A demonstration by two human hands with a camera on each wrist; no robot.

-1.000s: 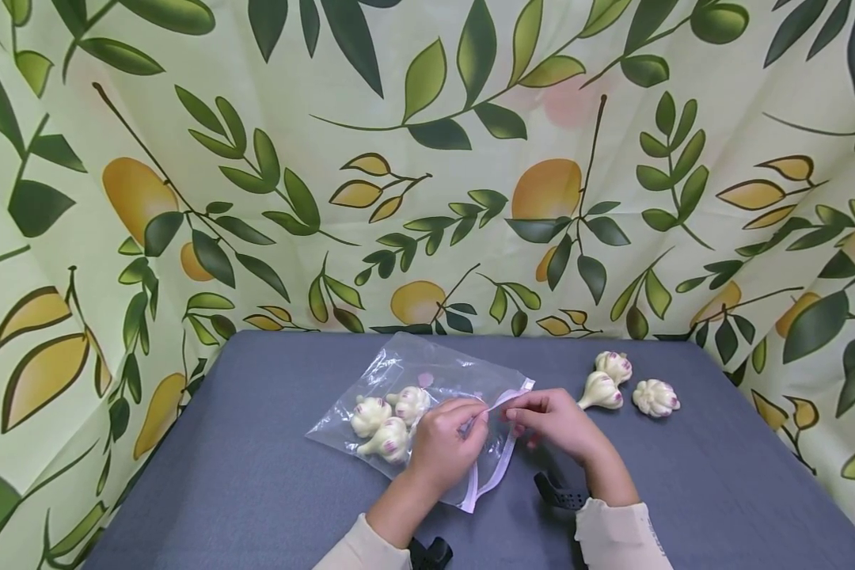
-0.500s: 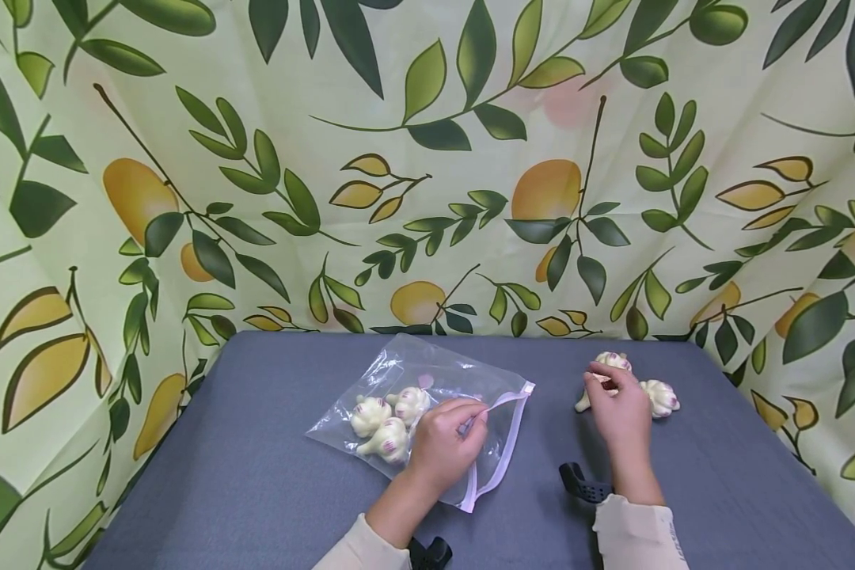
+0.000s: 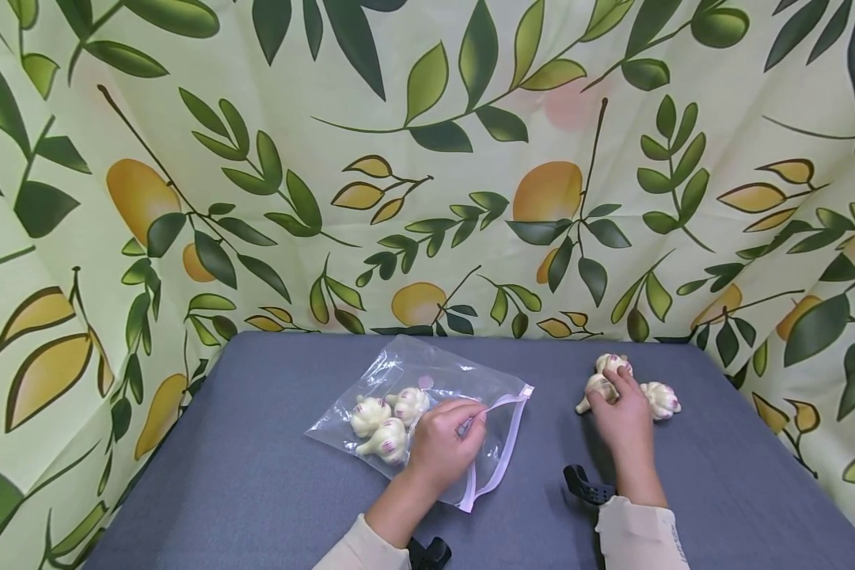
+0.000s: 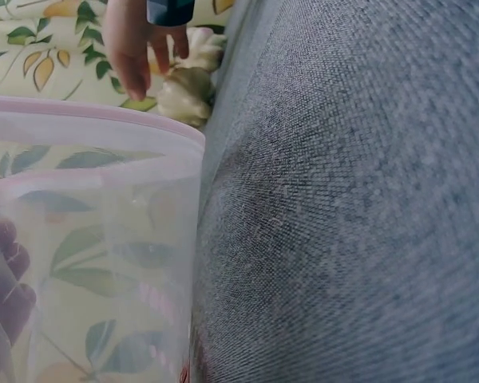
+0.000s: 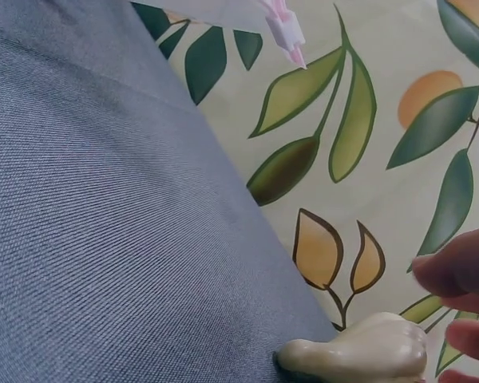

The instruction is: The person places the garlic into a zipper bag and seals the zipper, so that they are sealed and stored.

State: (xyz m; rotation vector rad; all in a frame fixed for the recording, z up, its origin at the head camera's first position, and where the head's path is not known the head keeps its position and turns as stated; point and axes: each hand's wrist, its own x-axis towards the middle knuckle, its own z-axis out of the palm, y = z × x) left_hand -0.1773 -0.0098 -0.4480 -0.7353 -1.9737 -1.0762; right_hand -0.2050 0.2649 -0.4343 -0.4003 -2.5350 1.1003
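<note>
A clear zip bag [image 3: 463,372] with a pinkish-white zip edge lies on the table, several white garlic bulbs [image 3: 387,441] with purple streaks inside it. My left hand [image 3: 445,443] pinches the upper lip of the bag's mouth and keeps it raised. In the left wrist view the bag's edge [image 4: 104,120] arches above the cloth. Over at the right, my right hand [image 3: 623,416] hovers at a loose garlic bulb [image 3: 598,388], thumb and fingers spread around it. The right wrist view has that garlic bulb [image 5: 367,351] lying on its side, fingertips [image 5: 443,275] just above it.
Two more garlic bulbs sit close by: one garlic bulb [image 3: 615,363] behind the fingers, another garlic bulb [image 3: 661,400] to the right of the hand. Grey-blue cloth covers the table [image 3: 256,467]. A leaf-and-fruit patterned curtain [image 3: 427,198] hangs along the table's back edge.
My right hand has left the bag's zip edge and moved right to the loose garlic bulbs, its fingers spreading there. My left hand stays on the bag.
</note>
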